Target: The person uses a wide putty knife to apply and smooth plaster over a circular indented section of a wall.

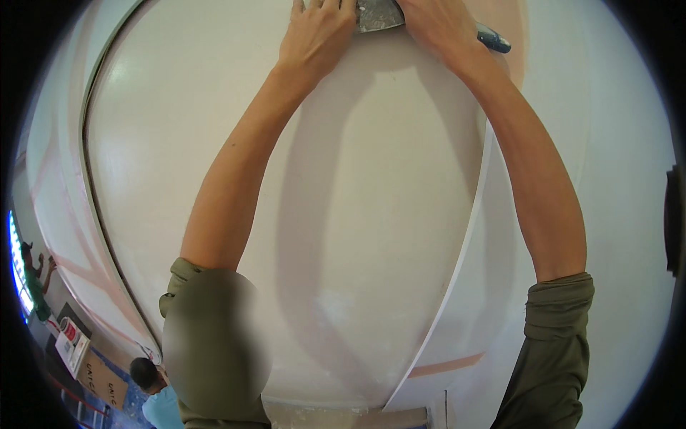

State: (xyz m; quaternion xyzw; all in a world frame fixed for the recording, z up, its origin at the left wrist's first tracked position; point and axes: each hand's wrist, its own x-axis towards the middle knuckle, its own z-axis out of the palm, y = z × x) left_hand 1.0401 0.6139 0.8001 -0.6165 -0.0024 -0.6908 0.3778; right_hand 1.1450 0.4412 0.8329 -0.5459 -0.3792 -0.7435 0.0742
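At the top edge my right hand (pixel 443 28) is closed around a putty knife, whose dark handle (pixel 494 38) sticks out beside my wrist. A grey, smeared metal blade (pixel 379 16) shows between my hands; its join to that handle is hidden. My left hand (pixel 319 32) reaches up with fingers stretched and slightly apart, beside the blade's left side. Its fingertips are cut off by the frame. Both hands are over a large, smooth off-white panel (pixel 393 179), with my arms raised and their shadows falling on it.
A dark curved gap (pixel 87 136) bounds the panel at left, a raised white edge (pixel 457 272) at right. Pinkish filler patches (pixel 446 365) mark nearby surfaces. Lower left are a person in light blue (pixel 158 404), another in green (pixel 37 289), a cardboard box (pixel 103 379) and a white container (pixel 71 343).
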